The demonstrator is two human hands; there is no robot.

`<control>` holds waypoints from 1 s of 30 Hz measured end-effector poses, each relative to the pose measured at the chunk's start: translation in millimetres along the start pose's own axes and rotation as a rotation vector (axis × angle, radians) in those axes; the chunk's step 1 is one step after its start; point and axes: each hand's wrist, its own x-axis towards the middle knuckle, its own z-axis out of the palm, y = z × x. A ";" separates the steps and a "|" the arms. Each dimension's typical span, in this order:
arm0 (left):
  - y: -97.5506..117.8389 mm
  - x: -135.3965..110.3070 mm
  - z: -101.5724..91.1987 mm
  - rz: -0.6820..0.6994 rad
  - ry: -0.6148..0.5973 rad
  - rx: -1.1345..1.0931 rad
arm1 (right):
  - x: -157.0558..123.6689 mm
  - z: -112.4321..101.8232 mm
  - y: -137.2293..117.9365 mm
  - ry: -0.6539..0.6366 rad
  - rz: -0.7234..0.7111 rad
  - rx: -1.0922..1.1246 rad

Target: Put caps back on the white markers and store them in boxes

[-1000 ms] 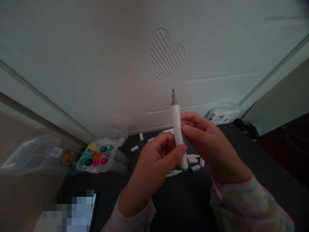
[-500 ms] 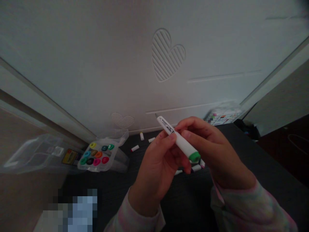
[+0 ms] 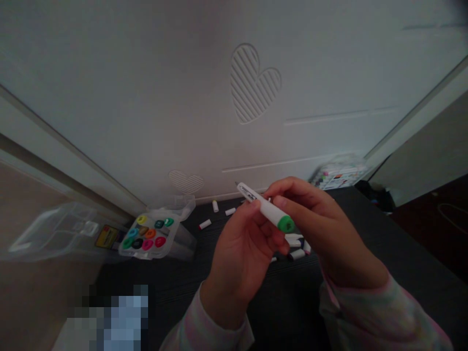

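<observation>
My left hand (image 3: 243, 248) grips a white marker (image 3: 272, 212) with a green end, held slantwise above the dark table. Its bare tip points up and to the left, away from me. Close beside the barrel, my right hand (image 3: 314, 209) is closed in a pinch, thumb against forefinger. A small bit of white shows at its fingertips, mostly hidden. Beneath the hands lie several white markers (image 3: 298, 253), partly covered by the fingers. Loose marker caps (image 3: 205, 224) are scattered farther back on the table.
At left stands an open clear plastic case (image 3: 175, 243) with several colourful markers upright in it; its lid (image 3: 54, 231) hangs out leftward. Another clear package (image 3: 340, 171) leans at the back right. A white panel (image 3: 164, 97) with carved hearts rises behind the dark table (image 3: 380, 243).
My left hand has turned and drawn the marker slightly, its green end moving left and up and its tip dropping a little. My right hand has hardly moved.
</observation>
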 end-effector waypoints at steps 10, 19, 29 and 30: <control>4.6 0.3 2.7 0.047 0.151 -0.117 | -7.4 -4.7 0.1 -0.155 -0.339 -0.342; 2.2 0.5 5.5 0.052 0.240 -0.110 | -4.0 0.2 2.6 -0.059 -0.561 -0.594; -1.5 2.9 3.9 0.016 0.329 -0.097 | -4.3 -0.3 1.1 -0.122 -0.501 -0.614; -1.5 3.4 2.8 0.023 0.332 -0.103 | -4.3 -0.2 0.9 -0.138 -0.493 -0.617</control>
